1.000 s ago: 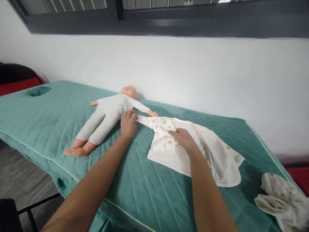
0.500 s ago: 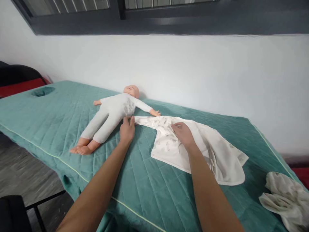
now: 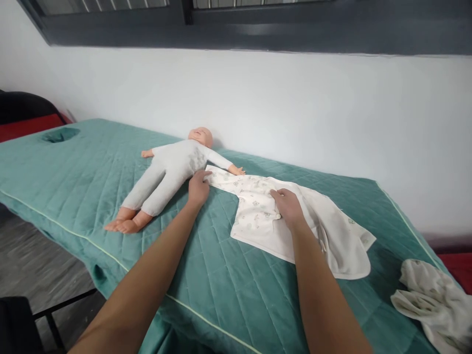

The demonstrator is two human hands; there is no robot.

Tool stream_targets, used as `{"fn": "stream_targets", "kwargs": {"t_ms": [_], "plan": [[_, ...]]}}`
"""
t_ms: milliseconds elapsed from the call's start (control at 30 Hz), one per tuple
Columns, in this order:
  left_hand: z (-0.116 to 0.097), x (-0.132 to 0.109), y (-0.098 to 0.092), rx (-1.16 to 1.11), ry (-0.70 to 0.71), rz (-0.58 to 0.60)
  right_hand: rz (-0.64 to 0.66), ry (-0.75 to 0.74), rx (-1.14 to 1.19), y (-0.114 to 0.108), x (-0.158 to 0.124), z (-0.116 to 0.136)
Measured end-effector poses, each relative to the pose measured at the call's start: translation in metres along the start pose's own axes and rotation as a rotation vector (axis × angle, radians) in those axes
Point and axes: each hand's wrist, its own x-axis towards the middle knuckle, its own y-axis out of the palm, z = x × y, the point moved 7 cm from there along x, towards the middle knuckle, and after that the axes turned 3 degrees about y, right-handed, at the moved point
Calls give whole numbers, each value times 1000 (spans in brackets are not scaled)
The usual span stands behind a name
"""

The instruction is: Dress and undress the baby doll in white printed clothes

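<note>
A white printed baby shirt lies spread on the green quilted bed cover, its left sleeve stretched toward the doll. My left hand pinches the cuff end of that sleeve, close to the doll's side. My right hand has its thumb and fingers closed on the front of the shirt near the chest. Beyond my left hand, the baby doll in a white body suit lies on its back, arms spread, one hand beside the shirt's shoulder. The shirt's right part is folded over and partly hidden by my right forearm.
A crumpled white cloth lies at the bed's right end. The green bed cover has a hole at the far left. A white wall runs behind the bed. A dark chair stands at lower left.
The sleeve has become flatter and wider, its cuff end raised slightly. My right hand has shifted a little to the right across the shirt front. The doll stays put.
</note>
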Motion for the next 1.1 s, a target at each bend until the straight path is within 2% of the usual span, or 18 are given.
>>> {"fn": "stream_targets", "kwargs": {"t_ms": [100,167,233,300,367,433,567,733,933,1100], "plan": [[-17,-11,-7,81,62,-55,30,26,58,-1,-3,-4],[-45,-30,-12,139,200,-83,68,45,117,2,-5,-5],[-78,-61,-11,138,314,-32,100,57,177,6,-7,-5],[-116,-98,0,118,443,119,115,55,219,9,-7,-4],[-152,-138,21,158,602,374,107,43,230,9,-5,-4],[-172,-162,34,227,627,492,75,31,206,6,-4,-5],[-175,-170,47,316,539,575,3,6,118,-1,-2,-5],[-167,-165,50,342,529,581,-18,-38,34,0,-3,3],[-170,-167,35,211,552,474,-76,-21,-55,-5,0,0],[-169,-168,28,147,526,456,-75,27,-82,-13,-1,-7]]}}
